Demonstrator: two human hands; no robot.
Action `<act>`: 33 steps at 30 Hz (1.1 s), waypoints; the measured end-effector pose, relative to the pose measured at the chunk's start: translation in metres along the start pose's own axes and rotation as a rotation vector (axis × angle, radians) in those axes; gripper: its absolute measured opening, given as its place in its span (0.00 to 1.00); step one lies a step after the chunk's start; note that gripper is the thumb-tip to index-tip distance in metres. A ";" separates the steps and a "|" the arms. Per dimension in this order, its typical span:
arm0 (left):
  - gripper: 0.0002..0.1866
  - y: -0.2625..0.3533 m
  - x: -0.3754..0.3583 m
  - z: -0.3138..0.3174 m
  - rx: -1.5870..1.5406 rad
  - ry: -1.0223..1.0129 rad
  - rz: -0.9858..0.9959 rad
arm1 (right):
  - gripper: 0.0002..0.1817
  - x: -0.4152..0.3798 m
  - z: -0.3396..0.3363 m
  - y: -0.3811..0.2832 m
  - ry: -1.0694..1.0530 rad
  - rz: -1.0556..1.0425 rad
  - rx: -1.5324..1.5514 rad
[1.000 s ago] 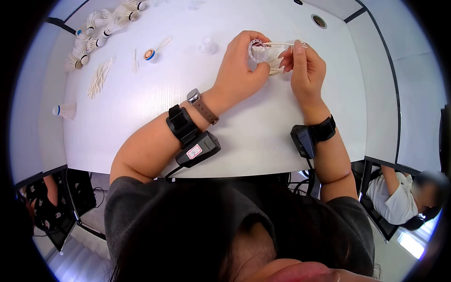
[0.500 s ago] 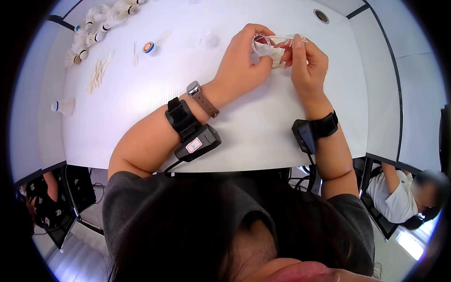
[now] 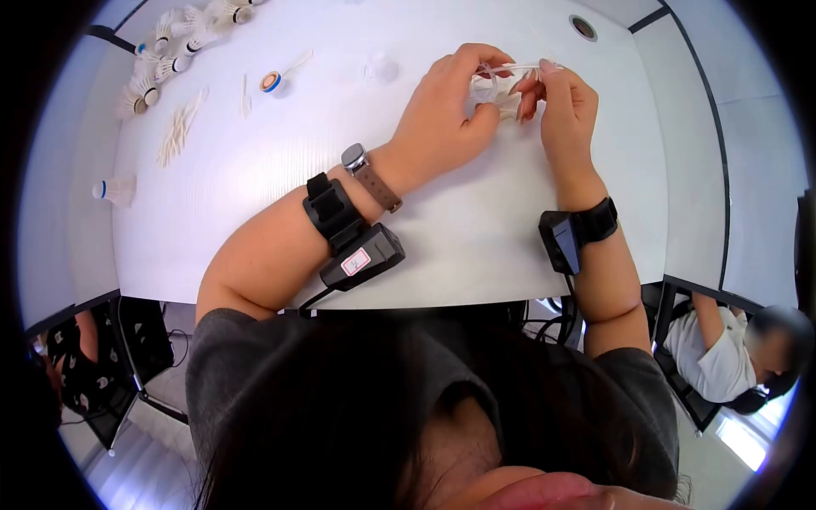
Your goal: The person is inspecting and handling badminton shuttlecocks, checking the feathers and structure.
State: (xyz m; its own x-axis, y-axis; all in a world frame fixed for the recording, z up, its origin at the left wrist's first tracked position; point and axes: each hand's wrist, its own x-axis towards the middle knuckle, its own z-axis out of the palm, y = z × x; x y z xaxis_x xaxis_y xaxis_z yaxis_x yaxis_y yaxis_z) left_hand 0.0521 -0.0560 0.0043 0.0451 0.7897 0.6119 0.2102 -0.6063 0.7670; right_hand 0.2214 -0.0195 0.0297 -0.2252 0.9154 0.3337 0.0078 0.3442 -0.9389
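Observation:
At the far right of the table, my left hand (image 3: 449, 119) is closed around a shuttlecock (image 3: 508, 104), its fingers and thumb on the pale feather skirt. A whitish ring of the skirt shows between them; the rest of the shuttlecock is hidden by both hands. My right hand (image 3: 568, 110) pinches a thin white stick (image 3: 529, 66), which looks like a cotton swab, between thumb and forefinger. The stick lies across the top of the shuttlecock and reaches towards my left fingers. The other right fingers curl close beside the feathers.
Several shuttlecocks (image 3: 178, 61) lie at the back left, and one shuttlecock (image 3: 115, 190) by the left edge. Several loose white sticks (image 3: 180, 127) lie nearby. A blue-rimmed round piece (image 3: 270, 82) and a clear plastic piece (image 3: 380, 68) stand mid-table. Partitions flank the table; people sit beyond both sides.
My right hand has shifted slightly right with the white stick, and less of the stick shows. My left hand and the shuttlecock have turned and moved slightly to the right.

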 end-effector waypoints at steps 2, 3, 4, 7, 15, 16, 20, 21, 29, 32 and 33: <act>0.21 0.004 -0.001 -0.001 0.032 -0.028 -0.011 | 0.21 0.001 -0.002 0.001 -0.006 0.030 0.032; 0.21 0.005 0.000 -0.002 0.049 -0.039 -0.012 | 0.21 0.001 -0.002 0.002 -0.004 0.040 0.050; 0.22 0.005 -0.001 -0.002 0.066 -0.033 0.002 | 0.21 0.002 -0.002 0.002 -0.001 0.040 0.053; 0.22 0.005 0.000 -0.003 0.069 -0.038 0.016 | 0.21 0.001 -0.002 0.003 -0.006 0.051 0.063; 0.25 0.005 -0.003 -0.003 0.053 -0.089 -0.033 | 0.22 -0.001 0.002 0.002 -0.042 0.052 0.078; 0.26 0.005 -0.003 -0.002 0.021 -0.081 -0.044 | 0.22 -0.002 0.001 0.002 -0.051 0.055 0.066; 0.25 0.004 -0.001 0.000 -0.037 -0.077 -0.064 | 0.19 0.001 -0.001 0.004 -0.044 0.014 0.082; 0.25 0.004 -0.001 0.000 -0.052 -0.086 -0.060 | 0.18 0.000 -0.001 0.005 -0.031 -0.002 0.105; 0.26 0.007 -0.003 0.000 -0.112 -0.112 -0.101 | 0.18 -0.002 0.001 -0.002 -0.098 -0.206 -0.079; 0.27 0.007 -0.002 -0.001 -0.089 -0.128 -0.093 | 0.18 -0.003 0.000 0.000 -0.083 -0.310 -0.139; 0.27 0.007 -0.002 -0.001 -0.067 -0.142 -0.086 | 0.18 -0.002 0.000 0.000 -0.062 -0.300 -0.142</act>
State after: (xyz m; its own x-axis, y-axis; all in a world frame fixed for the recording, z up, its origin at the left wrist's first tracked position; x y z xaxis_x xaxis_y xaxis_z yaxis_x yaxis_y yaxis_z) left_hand 0.0523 -0.0617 0.0088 0.1685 0.8416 0.5132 0.1539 -0.5367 0.8296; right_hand 0.2219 -0.0210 0.0293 -0.2971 0.7559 0.5834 0.0664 0.6258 -0.7771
